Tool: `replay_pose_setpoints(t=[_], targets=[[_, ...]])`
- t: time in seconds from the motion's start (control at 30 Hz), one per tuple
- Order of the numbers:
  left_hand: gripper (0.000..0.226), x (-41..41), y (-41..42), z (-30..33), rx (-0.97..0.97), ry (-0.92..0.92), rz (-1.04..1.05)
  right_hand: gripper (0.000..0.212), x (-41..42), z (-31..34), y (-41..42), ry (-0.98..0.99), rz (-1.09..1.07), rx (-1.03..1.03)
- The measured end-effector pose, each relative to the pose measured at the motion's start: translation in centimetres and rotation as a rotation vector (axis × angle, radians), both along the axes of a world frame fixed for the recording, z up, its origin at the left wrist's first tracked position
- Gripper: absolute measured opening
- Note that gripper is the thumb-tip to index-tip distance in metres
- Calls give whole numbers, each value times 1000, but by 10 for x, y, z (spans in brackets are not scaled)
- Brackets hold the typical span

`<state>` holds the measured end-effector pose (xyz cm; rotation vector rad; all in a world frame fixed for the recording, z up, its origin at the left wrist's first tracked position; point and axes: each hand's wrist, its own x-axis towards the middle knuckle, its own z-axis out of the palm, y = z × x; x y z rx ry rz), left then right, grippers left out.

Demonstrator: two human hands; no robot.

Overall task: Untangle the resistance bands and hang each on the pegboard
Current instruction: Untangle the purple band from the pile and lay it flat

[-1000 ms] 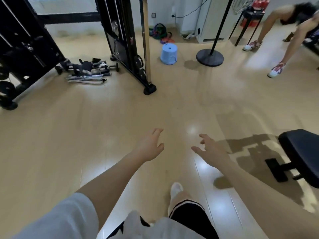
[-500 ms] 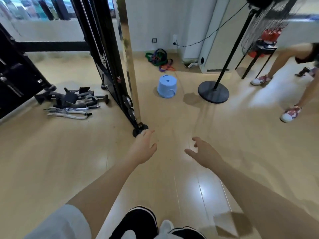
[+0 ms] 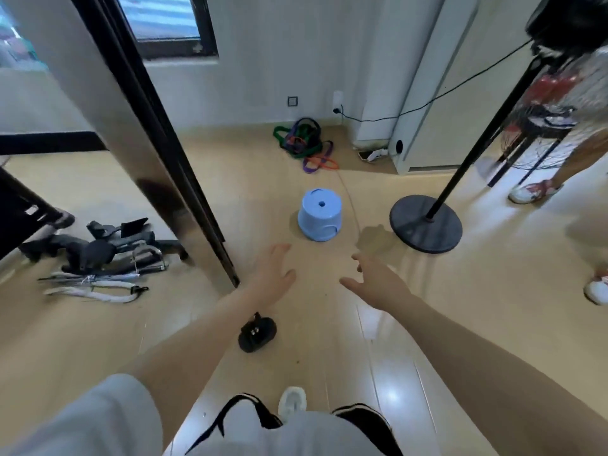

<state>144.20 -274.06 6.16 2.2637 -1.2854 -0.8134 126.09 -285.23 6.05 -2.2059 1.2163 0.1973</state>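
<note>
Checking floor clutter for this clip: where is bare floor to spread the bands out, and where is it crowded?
Bare: between the stool and the bands, and right of the fan base. Crowded: the handles left of the rack post.

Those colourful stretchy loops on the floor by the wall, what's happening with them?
Nobody is touching them yet. The tangled heap of green, purple, orange and black resistance bands lies on the wooden floor against the white wall. The person wearing the camera has both arms stretched forward, left hand and right hand open and empty. A round light-blue plastic stool stands between the hands and the bands. No pegboard is in view, so nothing is untangled or hung.
</note>
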Motion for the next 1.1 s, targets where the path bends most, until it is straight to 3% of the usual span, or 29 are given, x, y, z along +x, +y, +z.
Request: replay_pose_setpoints(t=[0.07,0.2,0.27,0.37,0.7,0.9,1.1], targets=[[57,21,-60,5,-20,12,19,59,20,4,-58,-4,-22,-34],[36,58,-167,3,-59,38,33,24,67,0,-165,-41,-65,-22],[45,87,-227,-2,-47,-56,-3,41,106,-4,-235,-67,20,-65],[58,151,-311,-35,-68,-175,106,64,164,-42,-329,-133,63,-139],[56,272,-472,-27,10,-131,353,65,305,-63,-509,-77,165,49],[57,365,-557,-29,36,-84,310,67,405,-67,-585,-9,248,96],[58,510,-659,-48,57,-81,215,69,547,-103,-681,27,218,113]])
